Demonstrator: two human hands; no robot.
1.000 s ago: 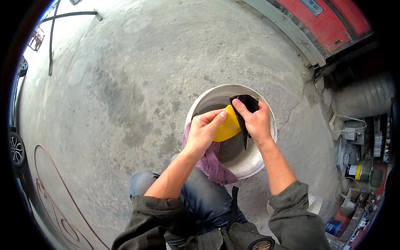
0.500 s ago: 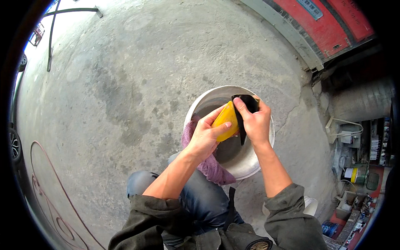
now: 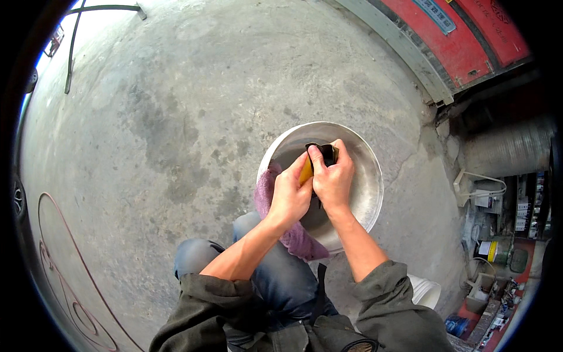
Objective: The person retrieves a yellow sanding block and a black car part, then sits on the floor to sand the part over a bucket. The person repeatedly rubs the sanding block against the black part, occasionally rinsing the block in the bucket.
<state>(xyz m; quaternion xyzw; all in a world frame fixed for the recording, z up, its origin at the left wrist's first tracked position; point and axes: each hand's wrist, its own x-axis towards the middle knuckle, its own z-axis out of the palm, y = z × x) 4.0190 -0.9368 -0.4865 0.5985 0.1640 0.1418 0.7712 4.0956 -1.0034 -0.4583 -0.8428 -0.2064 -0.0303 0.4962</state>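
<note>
My left hand point(image 3: 291, 195) grips a smooth yellow pad point(image 3: 306, 170), perhaps a sanding block, mostly covered by the fingers. Pressed against its right side is a thin black sheet point(image 3: 328, 154) that looks like sandpaper, bent and pinched in my right hand point(image 3: 334, 180). Both hands nearly touch, above a round metal-lined basin point(image 3: 368, 196) on the floor. A purple cloth point(image 3: 300, 242) hangs over the basin's left and near rim.
Bare concrete floor point(image 3: 170, 117) surrounds me, with damp spots left of the basin. A white bucket point(image 3: 427, 291) stands by my right sleeve. Tools and cans point(image 3: 495, 249) crowd the right side, below a red cabinet point(image 3: 434, 41). A hose point(image 3: 67, 223) loops at left.
My hands have come together, and the right has moved left. The black sheet, held apart and spread before, is now bent against the yellow pad, which my fingers cover more.
</note>
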